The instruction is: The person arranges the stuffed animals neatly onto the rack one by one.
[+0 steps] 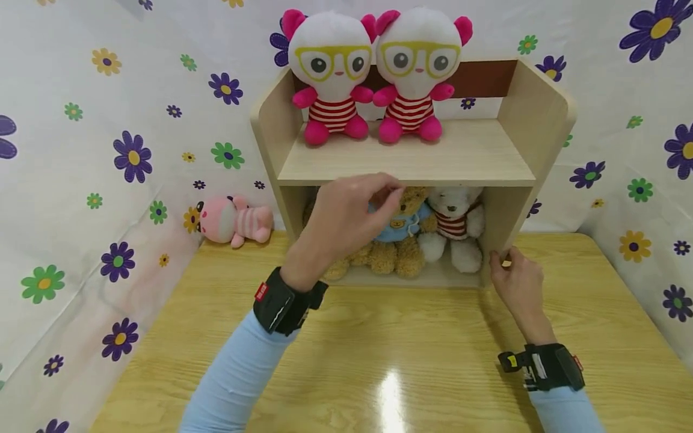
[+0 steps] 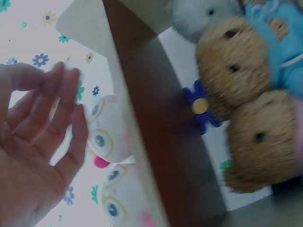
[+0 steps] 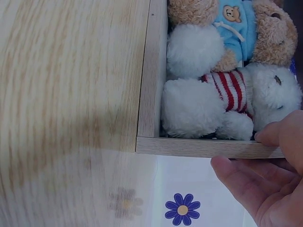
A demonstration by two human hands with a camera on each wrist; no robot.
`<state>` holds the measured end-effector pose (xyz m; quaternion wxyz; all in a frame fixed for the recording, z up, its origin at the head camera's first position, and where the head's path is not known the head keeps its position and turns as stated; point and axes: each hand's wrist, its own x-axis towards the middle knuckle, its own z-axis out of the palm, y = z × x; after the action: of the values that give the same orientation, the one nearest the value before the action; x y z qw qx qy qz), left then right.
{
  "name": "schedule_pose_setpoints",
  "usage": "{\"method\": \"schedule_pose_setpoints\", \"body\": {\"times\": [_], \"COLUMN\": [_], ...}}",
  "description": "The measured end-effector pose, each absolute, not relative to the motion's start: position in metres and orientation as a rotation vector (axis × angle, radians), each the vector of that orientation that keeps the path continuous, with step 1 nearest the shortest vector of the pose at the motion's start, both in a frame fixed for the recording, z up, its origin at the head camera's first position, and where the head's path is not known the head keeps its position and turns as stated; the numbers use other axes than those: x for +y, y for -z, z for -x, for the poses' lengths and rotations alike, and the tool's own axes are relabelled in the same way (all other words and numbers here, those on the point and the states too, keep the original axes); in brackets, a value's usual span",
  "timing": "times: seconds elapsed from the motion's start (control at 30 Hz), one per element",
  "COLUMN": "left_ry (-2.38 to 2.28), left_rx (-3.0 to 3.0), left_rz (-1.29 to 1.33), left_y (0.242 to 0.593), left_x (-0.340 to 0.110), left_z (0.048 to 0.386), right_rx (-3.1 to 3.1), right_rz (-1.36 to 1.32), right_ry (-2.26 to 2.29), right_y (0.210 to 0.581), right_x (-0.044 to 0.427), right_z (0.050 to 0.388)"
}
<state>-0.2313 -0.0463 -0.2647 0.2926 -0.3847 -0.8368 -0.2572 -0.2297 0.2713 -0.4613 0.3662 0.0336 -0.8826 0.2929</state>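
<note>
A small wooden shelf (image 1: pixel 406 159) stands on the table. My left hand (image 1: pixel 346 210) hovers in front of its lower compartment, fingers loosely bent and holding nothing. It partly hides the plush bears behind it. My right hand (image 1: pixel 520 282) grips the front edge of the right side panel (image 3: pixel 203 147), thumb inside and fingers outside. Just inside that panel sits a white plush bear (image 3: pixel 194 106) in a red-striped top. Beside it is a brown teddy bear (image 1: pixel 397 231) in a blue top. Another brown bear (image 2: pixel 258 142) shows in the left wrist view.
Two white-and-pink plush toys with yellow glasses, one on the left (image 1: pixel 332 78) and one on the right (image 1: pixel 417 78), sit on the upper shelf. A pink plush toy (image 1: pixel 235 222) lies left of the shelf. Flowered cloth (image 1: pixel 135 198) surrounds the wood-grain table (image 1: pixel 346 361).
</note>
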Motion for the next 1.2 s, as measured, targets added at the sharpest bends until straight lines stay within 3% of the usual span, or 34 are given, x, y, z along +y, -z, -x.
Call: {"method": "schedule_pose_setpoints", "body": {"times": [0.17, 0.33, 0.53, 0.67, 0.87, 1.2], "left_ry": [0.873, 0.940, 0.836, 0.785, 0.711, 0.636], "left_rx": [-1.939, -1.767, -2.175, -2.574, -2.857, -3.076], "left_rz": [0.982, 0.623, 0.146, 0.041, 0.107, 0.055], "left_y": [0.311, 0.357, 0.405, 0.434, 0.460, 0.465], "left_x": [-0.082, -0.144, -0.221, -0.256, -0.270, -0.261], "left_z": [0.222, 0.239, 0.280, 0.296, 0.318, 0.337], "right_rx": [-2.289, -2.275, -2.265, -2.273, -2.283, -2.297], "right_rz": [-0.085, -0.090, -0.085, -0.085, -0.057, -0.047], "right_ry": [-0.761, -0.748, -0.715, -0.719, -0.738, -0.756], "right_y": [0.459, 0.460, 0.459, 0.461, 0.461, 0.462], "right_x": [0.277, 0.278, 0.279, 0.277, 0.275, 0.275], "right_z": [0.230, 0.228, 0.228, 0.230, 0.230, 0.230]}}
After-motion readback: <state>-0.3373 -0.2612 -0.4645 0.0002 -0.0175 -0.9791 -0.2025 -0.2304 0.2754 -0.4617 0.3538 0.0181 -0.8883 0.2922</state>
